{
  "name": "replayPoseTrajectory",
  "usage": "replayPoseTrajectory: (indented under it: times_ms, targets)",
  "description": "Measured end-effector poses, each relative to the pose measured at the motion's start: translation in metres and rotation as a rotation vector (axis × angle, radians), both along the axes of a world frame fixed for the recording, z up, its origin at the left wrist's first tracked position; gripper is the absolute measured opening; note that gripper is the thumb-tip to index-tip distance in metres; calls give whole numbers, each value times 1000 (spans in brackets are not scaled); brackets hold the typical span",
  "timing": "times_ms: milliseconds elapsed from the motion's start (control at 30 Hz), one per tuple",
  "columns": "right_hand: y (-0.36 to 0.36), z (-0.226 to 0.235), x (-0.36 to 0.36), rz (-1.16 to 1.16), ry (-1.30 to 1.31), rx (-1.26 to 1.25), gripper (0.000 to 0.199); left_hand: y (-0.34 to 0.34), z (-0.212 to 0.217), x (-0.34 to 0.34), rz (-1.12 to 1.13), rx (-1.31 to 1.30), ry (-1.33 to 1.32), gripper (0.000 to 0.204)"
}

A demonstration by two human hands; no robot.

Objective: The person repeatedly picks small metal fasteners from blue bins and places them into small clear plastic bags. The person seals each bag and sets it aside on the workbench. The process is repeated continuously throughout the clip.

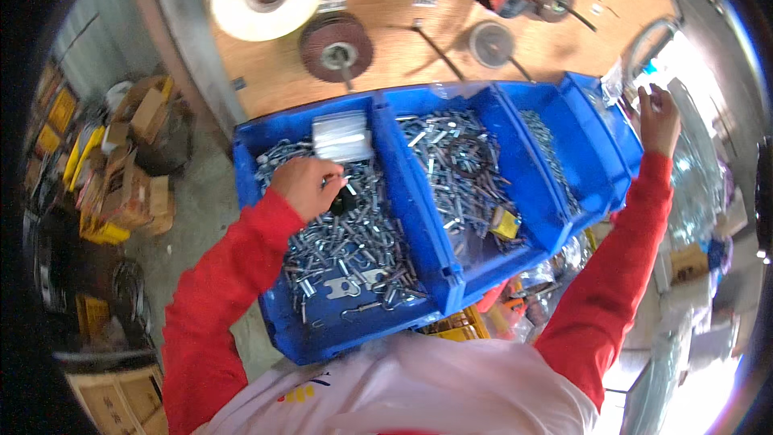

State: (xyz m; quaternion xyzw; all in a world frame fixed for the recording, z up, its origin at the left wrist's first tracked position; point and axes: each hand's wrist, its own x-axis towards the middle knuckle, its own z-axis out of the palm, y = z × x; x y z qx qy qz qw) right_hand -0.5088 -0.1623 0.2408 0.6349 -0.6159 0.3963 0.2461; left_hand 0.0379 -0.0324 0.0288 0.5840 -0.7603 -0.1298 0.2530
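My left hand (304,185) is over the leftmost blue bin (282,338), its fingers curled together in a pinch. A small dark thing (344,203) shows just below the fingertips; whether it is held I cannot tell. Beneath lie many loose metal fasteners (354,242), with flat notched metal plates (342,288) near the front. A clear plastic packet (342,137) rests at the bin's back. Out to the right, my right hand (660,119) is raised beside the farthest bins, fingers bent inward. What they hold, if anything, is too blurred to name.
The second blue bin holds more fasteners and a small yellow box (505,224); a narrower bin holds small metal pieces (541,145). Behind stands a wooden board (386,32) with rods carrying discs and a brown flap wheel (336,48). Cardboard boxes (129,185) are piled at left.
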Motion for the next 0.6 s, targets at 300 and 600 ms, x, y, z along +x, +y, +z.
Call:
replayPoseTrajectory:
  times_ms: [300,600]
  targets:
    - [197,-160,225,654,-506,416,7,-80,-48,15,-109,-78,-670,18]
    - [218,-180,251,704,-508,329,21,-58,-4,9,-30,-305,160,32]
